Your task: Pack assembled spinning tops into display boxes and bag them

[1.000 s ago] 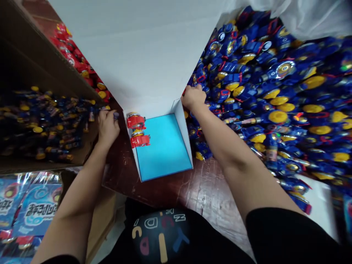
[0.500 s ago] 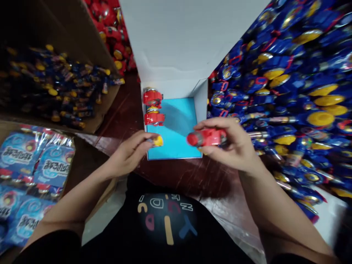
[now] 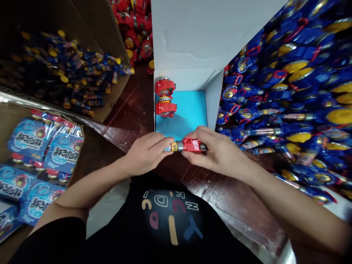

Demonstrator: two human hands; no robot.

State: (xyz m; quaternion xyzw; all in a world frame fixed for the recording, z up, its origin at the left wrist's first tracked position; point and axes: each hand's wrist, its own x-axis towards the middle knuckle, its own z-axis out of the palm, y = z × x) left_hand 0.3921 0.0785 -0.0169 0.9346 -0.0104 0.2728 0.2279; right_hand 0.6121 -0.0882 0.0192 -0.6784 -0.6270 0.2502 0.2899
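Note:
My left hand [image 3: 147,152] pinches a small tube with a yellow end [image 3: 172,146]. Its end meets the grey nozzle of a red toy [image 3: 192,145], which my right hand [image 3: 216,150] grips by its body. Both hands are over the near edge of a white box [image 3: 215,86] with a light blue bottom. Inside, two red toys, one [image 3: 165,87] at the back and another [image 3: 166,107] in front of it, stand along the left wall.
On the left, a brown carton [image 3: 117,93] holds several small tubes. Packaged blue sets [image 3: 30,137] lie below it. Red toys [image 3: 134,25] are piled behind; blue toys [image 3: 275,77] heap up on the right.
My hands have come together, bringing the tube's end against the red toy's nozzle. The toy has turned slightly. The whole view has shifted, with the box now further right and higher.

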